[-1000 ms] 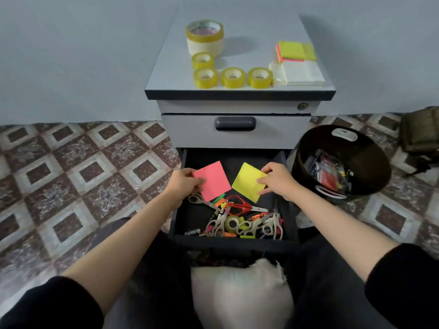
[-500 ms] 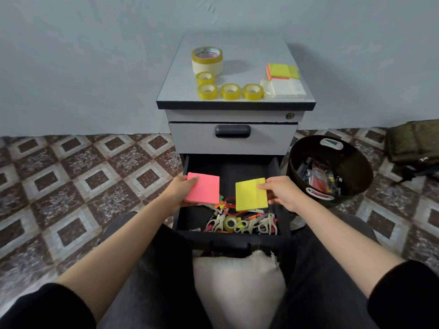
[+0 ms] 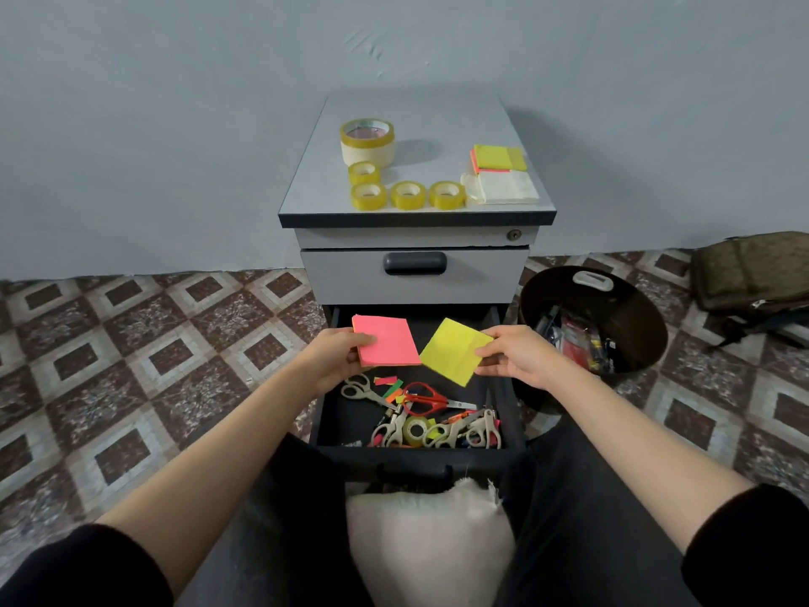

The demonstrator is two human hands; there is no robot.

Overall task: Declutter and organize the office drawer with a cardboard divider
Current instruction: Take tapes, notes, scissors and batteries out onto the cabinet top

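The bottom drawer (image 3: 346, 424) of a small grey cabinet stands pulled out toward the person, and both hands hover over its rear half. The left hand (image 3: 335, 357) pinches a pink sticky-note pad (image 3: 389, 341) by its left edge, thumb on top and fingers beneath. The right hand (image 3: 521, 359) pinches a yellow sticky-note pad (image 3: 453, 350) at its right corner, and this pad is turned like a diamond. The two pads sit side by side between the hands, and their near corners appear to meet.

Below the pads, the clutter lies toward the front of the drawer:
- grey-handled scissors (image 3: 361, 389) just beneath the left hand
- red-handled scissors (image 3: 422, 398) near the middle
- loose coloured paper strips (image 3: 387, 382) between the two pairs of scissors
- a small tape roll (image 3: 415, 429) among more scissors and pens against the front wall

On the counter (image 3: 420, 120) atop the cabinet stand a large tape roll (image 3: 367, 141), four small yellow tape rolls (image 3: 407, 194), and a stack of sticky notes (image 3: 497, 159) resting on a white pad (image 3: 503, 188).

A black bin (image 3: 634, 308) holding assorted items sits on the tiled floor just right of the drawer. A backpack (image 3: 753, 273) lies farther right. A pale cushion (image 3: 429, 545) rests in the person's lap, touching the front of the drawer.
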